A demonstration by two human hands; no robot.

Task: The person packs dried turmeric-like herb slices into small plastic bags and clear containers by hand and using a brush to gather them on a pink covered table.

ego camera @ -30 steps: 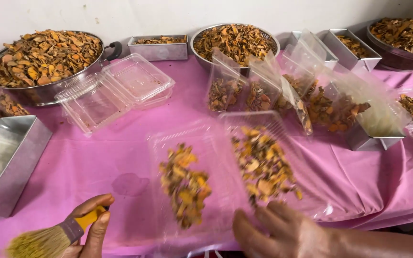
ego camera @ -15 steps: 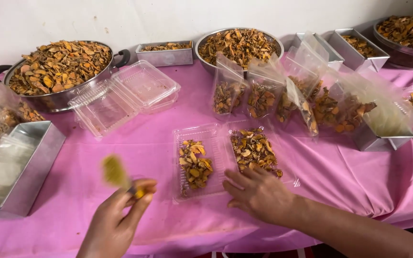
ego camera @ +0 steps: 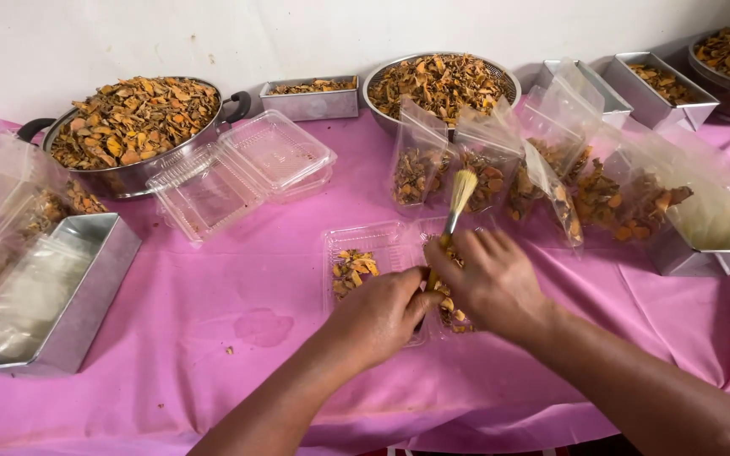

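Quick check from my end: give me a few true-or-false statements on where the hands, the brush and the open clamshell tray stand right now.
1. The left hand grips the brush by its handle. True.
2. The brush bristles point down into the tray. False: they point up, away from the clear clamshell tray.
3. The right hand rests over the tray's right half. True.
4. The tray's left half is empty. False: it holds a small heap of orange dried pieces.
5. The tablecloth is green. False: it is pink.
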